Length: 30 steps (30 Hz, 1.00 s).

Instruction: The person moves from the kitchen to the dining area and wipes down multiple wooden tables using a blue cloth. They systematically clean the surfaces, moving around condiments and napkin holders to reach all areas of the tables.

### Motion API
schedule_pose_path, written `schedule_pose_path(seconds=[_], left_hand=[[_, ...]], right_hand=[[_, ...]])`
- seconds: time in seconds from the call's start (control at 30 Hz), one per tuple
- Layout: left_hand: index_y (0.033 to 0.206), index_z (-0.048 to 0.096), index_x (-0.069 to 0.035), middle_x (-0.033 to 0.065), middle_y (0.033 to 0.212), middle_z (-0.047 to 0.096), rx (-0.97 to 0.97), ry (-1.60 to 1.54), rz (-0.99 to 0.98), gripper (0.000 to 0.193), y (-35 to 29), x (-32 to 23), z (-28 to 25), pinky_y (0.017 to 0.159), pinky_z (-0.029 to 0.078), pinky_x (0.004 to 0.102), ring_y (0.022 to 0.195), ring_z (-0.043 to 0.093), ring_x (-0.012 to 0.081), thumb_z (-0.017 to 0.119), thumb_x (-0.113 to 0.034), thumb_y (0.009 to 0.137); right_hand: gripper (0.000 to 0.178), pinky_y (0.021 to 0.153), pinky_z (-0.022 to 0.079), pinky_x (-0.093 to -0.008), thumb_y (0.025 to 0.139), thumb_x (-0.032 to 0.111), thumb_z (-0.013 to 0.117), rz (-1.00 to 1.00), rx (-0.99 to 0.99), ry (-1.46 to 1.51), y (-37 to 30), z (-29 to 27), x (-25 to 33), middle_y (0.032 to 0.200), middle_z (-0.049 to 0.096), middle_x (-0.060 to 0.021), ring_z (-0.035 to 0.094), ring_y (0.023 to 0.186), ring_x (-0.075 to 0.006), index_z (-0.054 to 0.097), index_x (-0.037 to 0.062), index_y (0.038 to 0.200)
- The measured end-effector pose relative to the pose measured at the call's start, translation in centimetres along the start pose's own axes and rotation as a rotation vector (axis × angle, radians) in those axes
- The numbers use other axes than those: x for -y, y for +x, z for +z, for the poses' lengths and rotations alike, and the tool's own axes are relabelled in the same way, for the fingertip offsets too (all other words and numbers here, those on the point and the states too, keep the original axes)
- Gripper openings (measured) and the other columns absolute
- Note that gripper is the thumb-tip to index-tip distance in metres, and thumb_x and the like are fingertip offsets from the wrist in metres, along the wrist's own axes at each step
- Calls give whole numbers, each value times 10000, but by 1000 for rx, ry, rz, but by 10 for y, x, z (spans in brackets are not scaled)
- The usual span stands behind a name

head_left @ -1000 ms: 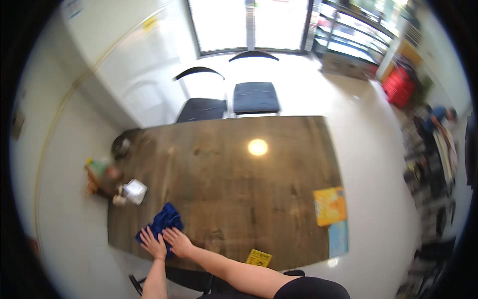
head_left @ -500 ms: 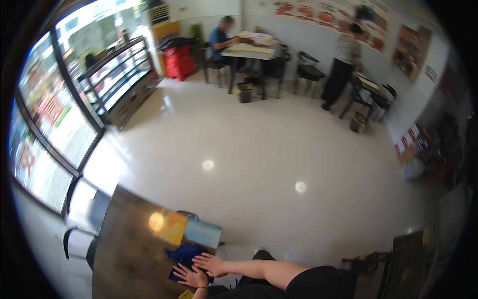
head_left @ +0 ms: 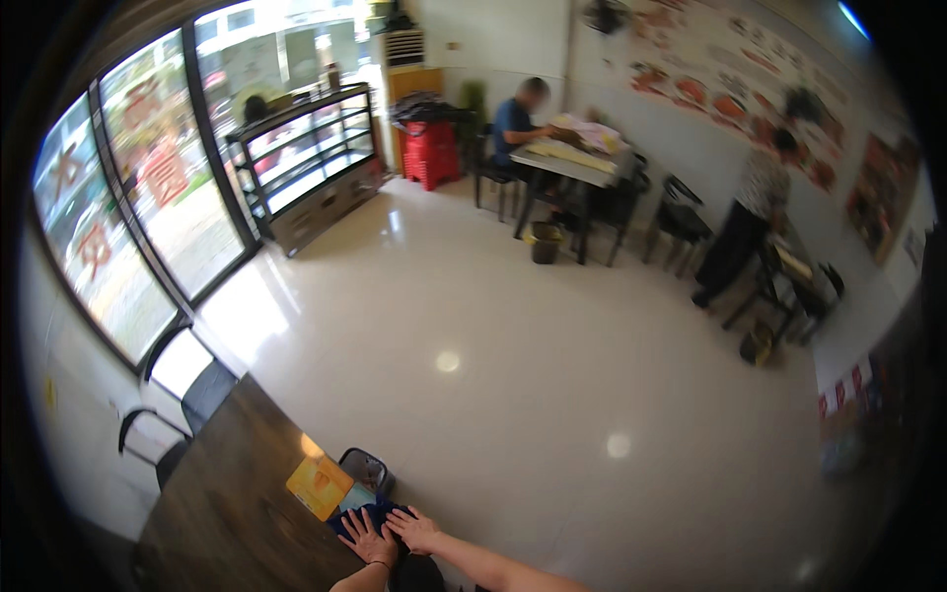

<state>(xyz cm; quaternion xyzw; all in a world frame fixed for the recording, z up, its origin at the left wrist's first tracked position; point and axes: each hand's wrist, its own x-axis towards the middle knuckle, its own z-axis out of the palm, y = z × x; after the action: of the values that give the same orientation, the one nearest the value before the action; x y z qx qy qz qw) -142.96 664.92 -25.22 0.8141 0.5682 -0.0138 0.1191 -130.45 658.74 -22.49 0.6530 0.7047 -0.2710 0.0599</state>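
Observation:
Dark blue cloth lies bunched at the edge of the brown table. My left hand rests flat on it with the fingers spread. Beside it, my right hand also presses on the cloth, palm down and fingers apart. Just beyond the cloth is a flat light blue item, partly covered by it. An orange-yellow flat item, like a booklet or packet, lies to its left. What is under the cloth is hidden.
The brown table fills the lower left, with black chairs along its left side. A dark chair stands at its right edge. Farther off are a glass-shelved cabinet, red stacked stools, a seated person and a standing person.
The view has swung, so the room sits lower and farther right. Both hands stay on the cloth, which now covers more of the light blue item.

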Motion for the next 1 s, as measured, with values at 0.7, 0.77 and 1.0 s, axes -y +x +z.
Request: schedule_pose_path(seconds=[0.7,0.77,1.0], left_hand=[[1385,420,-170,116,1531,193,-244,-183,-348,628,82,-39,-7,1089,40,611,1407,130,358,536,-400,812],[1368,440,-165,121,1505,253,-345,-126,-364,612,107,-37,-9,1080,108,612,1386,184,376,550,-406,816],[1428,347,-201,73,1534,201,-366,-7,-619,608,240,-18,-25,1093,126,578,1402,176,317,500,-402,875]], right_hand=[[684,866,444,-471,844,167,580,-563,-95,21,124,-31,-135,1305,451,-136,543,1078,-340,263,236,1446],[652,844,479,-447,839,184,587,-423,50,118,125,-12,-163,1311,469,-137,546,1092,-336,298,209,1423],[410,892,470,-436,841,320,557,-42,826,-300,127,-78,-263,1199,601,-126,560,1115,-311,565,129,1203]])
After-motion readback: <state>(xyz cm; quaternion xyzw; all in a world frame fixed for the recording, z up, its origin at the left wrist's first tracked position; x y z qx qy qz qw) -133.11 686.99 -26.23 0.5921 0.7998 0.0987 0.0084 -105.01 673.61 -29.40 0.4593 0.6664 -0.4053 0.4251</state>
